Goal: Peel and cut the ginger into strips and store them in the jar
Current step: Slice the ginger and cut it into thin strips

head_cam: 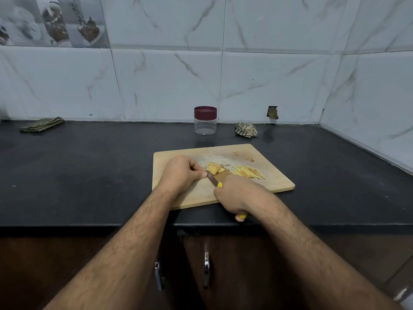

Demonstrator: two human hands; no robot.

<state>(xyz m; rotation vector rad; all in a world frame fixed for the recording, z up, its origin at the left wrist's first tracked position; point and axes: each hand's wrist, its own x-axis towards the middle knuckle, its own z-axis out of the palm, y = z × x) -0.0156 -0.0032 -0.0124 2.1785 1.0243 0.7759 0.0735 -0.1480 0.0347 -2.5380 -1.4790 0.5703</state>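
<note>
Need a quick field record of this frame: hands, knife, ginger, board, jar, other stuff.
left hand: fingers curled, steadying ginger slices
right hand: grips yellow-handled knife, blade at the slices
cut strips: piled right of the slices
cutting board: wooden, on black counter
jar: behind board, maroon lid on, looks empty
cloths: folded cloth far left, crumpled cloth right of jar

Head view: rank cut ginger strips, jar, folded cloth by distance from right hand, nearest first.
From the right hand:
1. cut ginger strips, just beyond it on the board.
2. jar, lid on, back by the wall.
3. folded cloth, far left of the counter.
</note>
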